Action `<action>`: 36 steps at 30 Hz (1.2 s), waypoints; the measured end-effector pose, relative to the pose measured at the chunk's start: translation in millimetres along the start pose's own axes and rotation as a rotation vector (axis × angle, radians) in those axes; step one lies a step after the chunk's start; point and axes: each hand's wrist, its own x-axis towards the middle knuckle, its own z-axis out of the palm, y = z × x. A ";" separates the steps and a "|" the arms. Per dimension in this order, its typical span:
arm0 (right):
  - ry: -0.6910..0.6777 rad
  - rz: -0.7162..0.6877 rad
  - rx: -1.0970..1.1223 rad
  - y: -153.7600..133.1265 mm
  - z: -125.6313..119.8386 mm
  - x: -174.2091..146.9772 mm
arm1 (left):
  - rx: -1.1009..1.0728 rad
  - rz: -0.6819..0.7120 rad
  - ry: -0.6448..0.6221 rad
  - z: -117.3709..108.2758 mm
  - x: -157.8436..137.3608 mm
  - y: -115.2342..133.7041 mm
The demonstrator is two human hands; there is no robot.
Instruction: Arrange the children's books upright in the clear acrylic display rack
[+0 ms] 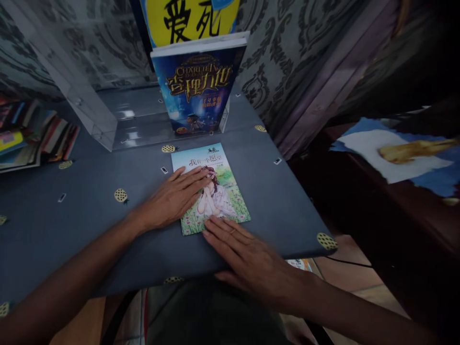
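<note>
A thin paperback book (226, 194) lies flat on the table, its cover showing a drawn figure among flowers under a pale blue sky. My left hand (176, 196) rests palm down on its left and middle part, fingers stretched out across the cover. On the book's lower edge, the fingertips of my right hand (244, 254) press lightly, the fingers straight and the palm beyond the book's near edge. Neither hand grips anything. Just behind, a thick dark blue book (201, 96) with gold lettering stands upright in a clear plastic rack (143, 129).
At the far left, several books (39, 134) lie in a leaning row on the grey tablecloth (86, 230). Behind the blue book rises a yellow cover (194, 19). A patterned curtain (283, 52) hangs behind. Past the table's right edge are blue and white cloths (391, 158).
</note>
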 end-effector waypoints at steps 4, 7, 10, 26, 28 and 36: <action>0.042 0.076 0.002 9.0 -8.3 -16.9 | -0.021 -0.008 0.003 -0.3 0.0 1.6; 0.075 0.092 -0.042 18.5 -16.4 -21.5 | -0.018 -0.021 0.037 0.5 -0.1 2.7; 0.140 0.110 -0.112 32.3 -23.9 -14.1 | 0.005 -0.136 0.103 2.4 -1.1 1.3; 0.386 0.125 -0.235 88.4 -22.1 98.1 | -0.560 -0.456 0.473 12.2 -3.9 -5.9; 0.412 0.120 -0.228 90.8 -20.3 96.6 | -0.784 -0.490 0.544 12.6 -1.5 -10.1; 0.510 0.180 -0.126 99.7 -13.4 89.6 | -1.570 -0.800 0.757 -4.4 12.2 -8.8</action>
